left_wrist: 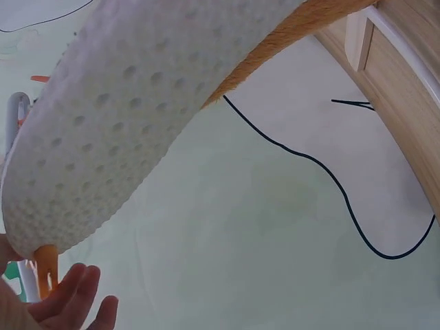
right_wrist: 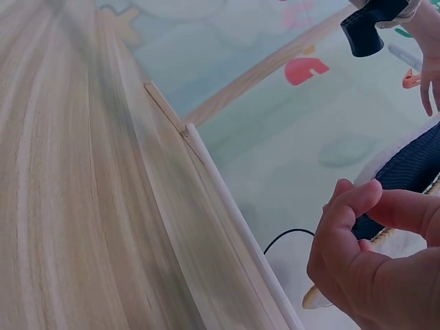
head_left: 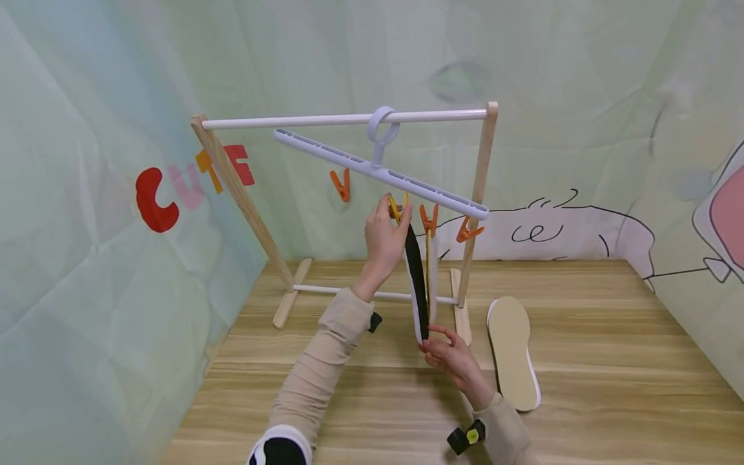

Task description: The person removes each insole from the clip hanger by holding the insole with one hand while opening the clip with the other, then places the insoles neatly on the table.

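Observation:
A hanger (head_left: pixel 325 150) hangs tilted from the rack's top rod, with orange clothespins (head_left: pixel 343 186) under it. My left hand (head_left: pixel 383 242) pinches a yellow clothespin (head_left: pixel 394 208) at the upper end of a black-faced insole (head_left: pixel 414 274), just below the hanger. In the left wrist view the insole's other face (left_wrist: pixel 130 124) is white and dimpled. My right hand (head_left: pixel 456 361) pinches the lower end of this insole, which hangs nearly upright. Close beside it, another insole (head_left: pixel 433 278), seen edge-on, hangs from an orange clothespin (head_left: pixel 429 219).
A beige insole (head_left: pixel 511 352) lies on the wooden table (head_left: pixel 610 361) at the right. The wooden rack (head_left: pixel 241 197) stands at the back, its feet on the table. Behind it hangs a printed cloth (head_left: pixel 314 58).

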`<action>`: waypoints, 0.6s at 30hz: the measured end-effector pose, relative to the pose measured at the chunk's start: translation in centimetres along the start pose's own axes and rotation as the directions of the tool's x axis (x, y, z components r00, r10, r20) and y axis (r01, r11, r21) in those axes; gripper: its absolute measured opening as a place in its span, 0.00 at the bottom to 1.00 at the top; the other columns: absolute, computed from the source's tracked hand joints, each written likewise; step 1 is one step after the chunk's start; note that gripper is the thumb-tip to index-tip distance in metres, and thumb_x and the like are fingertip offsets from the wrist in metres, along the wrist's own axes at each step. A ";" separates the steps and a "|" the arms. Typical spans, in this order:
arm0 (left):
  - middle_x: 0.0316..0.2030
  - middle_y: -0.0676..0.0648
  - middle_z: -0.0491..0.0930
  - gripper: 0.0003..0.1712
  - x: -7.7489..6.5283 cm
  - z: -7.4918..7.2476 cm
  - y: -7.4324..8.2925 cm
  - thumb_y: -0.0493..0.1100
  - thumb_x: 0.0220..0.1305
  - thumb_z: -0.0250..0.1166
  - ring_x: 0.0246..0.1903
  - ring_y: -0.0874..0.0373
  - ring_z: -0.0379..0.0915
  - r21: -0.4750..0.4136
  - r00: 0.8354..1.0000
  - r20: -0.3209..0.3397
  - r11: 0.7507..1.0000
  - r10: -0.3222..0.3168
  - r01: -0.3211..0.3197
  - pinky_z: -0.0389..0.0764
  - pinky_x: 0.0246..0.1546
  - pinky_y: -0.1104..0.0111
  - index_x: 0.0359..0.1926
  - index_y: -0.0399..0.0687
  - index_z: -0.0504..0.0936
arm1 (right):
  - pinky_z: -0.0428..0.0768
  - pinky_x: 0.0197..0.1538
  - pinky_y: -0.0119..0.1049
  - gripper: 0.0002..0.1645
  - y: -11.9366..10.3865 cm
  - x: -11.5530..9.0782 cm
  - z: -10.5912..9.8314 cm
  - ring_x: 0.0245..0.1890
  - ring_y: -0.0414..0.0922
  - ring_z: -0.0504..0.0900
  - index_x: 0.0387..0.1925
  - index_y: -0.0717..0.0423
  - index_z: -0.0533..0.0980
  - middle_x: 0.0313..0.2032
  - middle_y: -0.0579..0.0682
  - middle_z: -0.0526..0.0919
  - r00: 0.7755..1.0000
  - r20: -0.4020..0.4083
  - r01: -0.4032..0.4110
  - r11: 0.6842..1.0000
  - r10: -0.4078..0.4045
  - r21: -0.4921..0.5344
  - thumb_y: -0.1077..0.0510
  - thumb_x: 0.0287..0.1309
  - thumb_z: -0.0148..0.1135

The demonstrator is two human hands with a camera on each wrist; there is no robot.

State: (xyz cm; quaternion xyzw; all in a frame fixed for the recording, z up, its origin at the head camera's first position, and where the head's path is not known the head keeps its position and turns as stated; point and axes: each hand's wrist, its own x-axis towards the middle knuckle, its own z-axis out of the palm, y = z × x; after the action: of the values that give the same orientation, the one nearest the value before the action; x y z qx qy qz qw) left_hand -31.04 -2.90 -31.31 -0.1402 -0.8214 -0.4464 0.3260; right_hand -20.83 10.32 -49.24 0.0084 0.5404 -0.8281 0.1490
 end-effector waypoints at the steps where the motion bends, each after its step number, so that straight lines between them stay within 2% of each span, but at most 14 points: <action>1: 0.27 0.40 0.79 0.25 0.0 0.0 0.0 0.46 0.61 0.56 0.22 0.54 0.71 0.006 1.000 0.002 1.000 -0.001 0.001 0.72 0.23 0.69 0.52 0.29 0.69 | 0.76 0.31 0.23 0.19 0.0 0.0 0.0 0.32 0.35 0.81 0.48 0.56 0.62 0.26 0.40 0.82 1.000 0.000 -0.004 1.000 0.004 -0.001 0.70 0.55 0.50; 4: 0.19 0.41 0.76 0.22 0.0 -0.1 0.0 0.46 0.61 0.55 0.14 0.59 0.61 0.019 1.000 0.006 1.000 0.000 0.000 0.63 0.17 0.73 0.47 0.29 0.72 | 0.76 0.31 0.23 0.20 0.0 -0.1 -0.1 0.32 0.35 0.81 0.49 0.59 0.60 0.26 0.40 0.82 1.000 -0.008 -0.011 1.000 0.011 -0.003 0.70 0.55 0.49; 8: 0.11 0.46 0.69 0.18 0.0 -0.1 0.0 0.45 0.61 0.55 0.13 0.61 0.55 0.035 1.000 -0.006 0.999 0.014 -0.014 0.58 0.16 0.76 0.35 0.30 0.74 | 0.76 0.31 0.22 0.20 0.0 -0.3 -0.1 0.32 0.35 0.81 0.49 0.62 0.58 0.26 0.40 0.82 1.000 -0.021 -0.021 1.000 0.021 -0.007 0.70 0.55 0.50; 13: 0.09 0.52 0.58 0.16 0.1 -0.2 0.0 0.45 0.60 0.55 0.11 0.62 0.51 0.061 1.000 -0.014 0.998 0.026 -0.025 0.52 0.13 0.76 0.31 0.32 0.74 | 0.77 0.31 0.22 0.19 -0.1 -0.5 -0.1 0.32 0.35 0.82 0.49 0.63 0.60 0.26 0.40 0.82 0.999 -0.019 -0.027 1.000 0.027 -0.008 0.70 0.55 0.51; 18: 0.10 0.54 0.57 0.15 0.1 -0.3 0.2 0.45 0.60 0.55 0.12 0.61 0.53 0.114 0.999 -0.021 0.993 0.031 -0.028 0.51 0.13 0.75 0.29 0.34 0.73 | 0.77 0.30 0.22 0.17 -0.2 -0.7 -0.1 0.32 0.35 0.82 0.47 0.60 0.61 0.27 0.41 0.82 1.000 -0.007 -0.027 1.000 0.027 -0.006 0.69 0.55 0.51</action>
State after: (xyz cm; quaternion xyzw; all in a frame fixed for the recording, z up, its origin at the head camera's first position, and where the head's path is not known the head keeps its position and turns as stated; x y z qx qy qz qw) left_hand -30.92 -3.02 -31.02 -0.1284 -0.8395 -0.3956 0.3496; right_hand -20.26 10.63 -49.04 0.0179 0.5434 -0.8242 0.1584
